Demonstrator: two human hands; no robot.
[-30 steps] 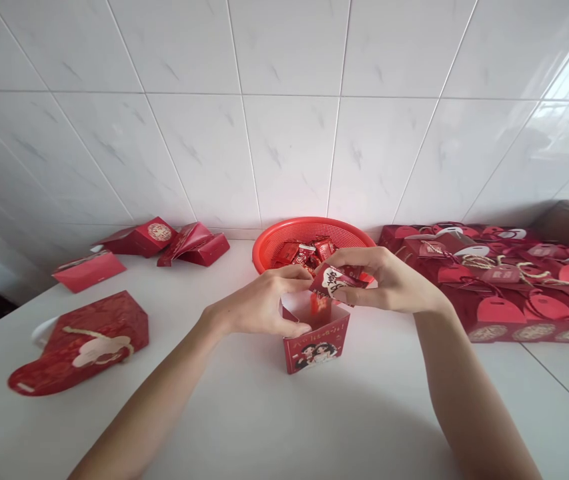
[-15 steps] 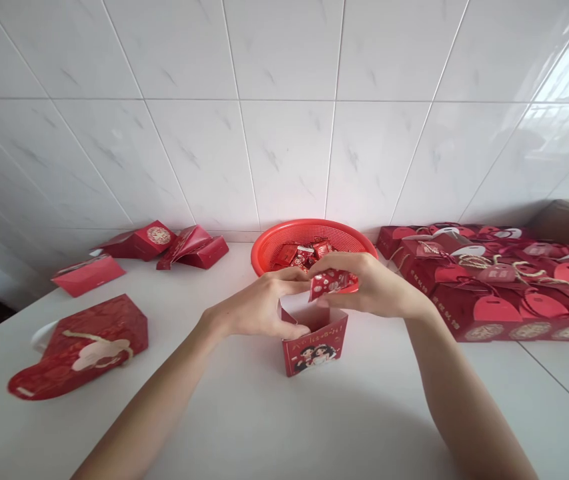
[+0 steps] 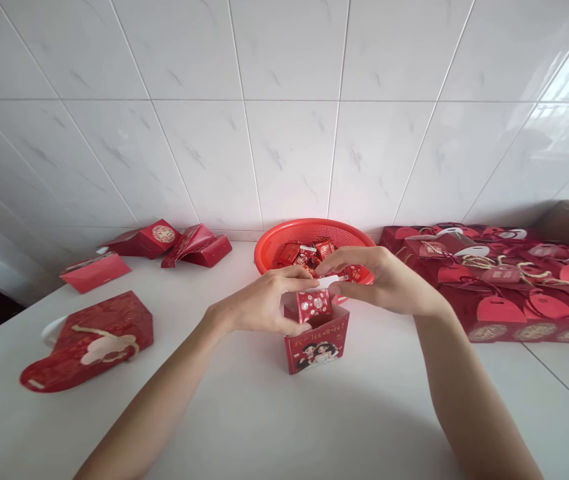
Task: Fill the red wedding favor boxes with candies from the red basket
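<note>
A small red gift box (image 3: 317, 350) with a cartoon couple on its front stands upright on the table, its top open. My left hand (image 3: 259, 303) grips the box's left side, thumb at the front rim and fingers behind. A red dotted candy packet (image 3: 313, 304) sits tilted in the box's mouth, partly above the rim. Over the right of the mouth is my right hand (image 3: 377, 280), thumb and fingers apart and curved, just beside the packet. A white strip (image 3: 331, 282) shows by its fingertips; I cannot tell whether it is a box flap.
Behind the box, a red plastic basket (image 3: 264, 250) holds several red wrapped sweets. Rows of red gift boxes (image 3: 494, 313) with cords stand at the right. Another red box (image 3: 104, 340) with a tag lies at the left, and several folded red boxes (image 3: 151, 239) lie behind it by the tiled wall.
The dotted packet has moved from my right hand's fingers down into the box's mouth. My right hand has shifted slightly right, while the left stays on the box.
</note>
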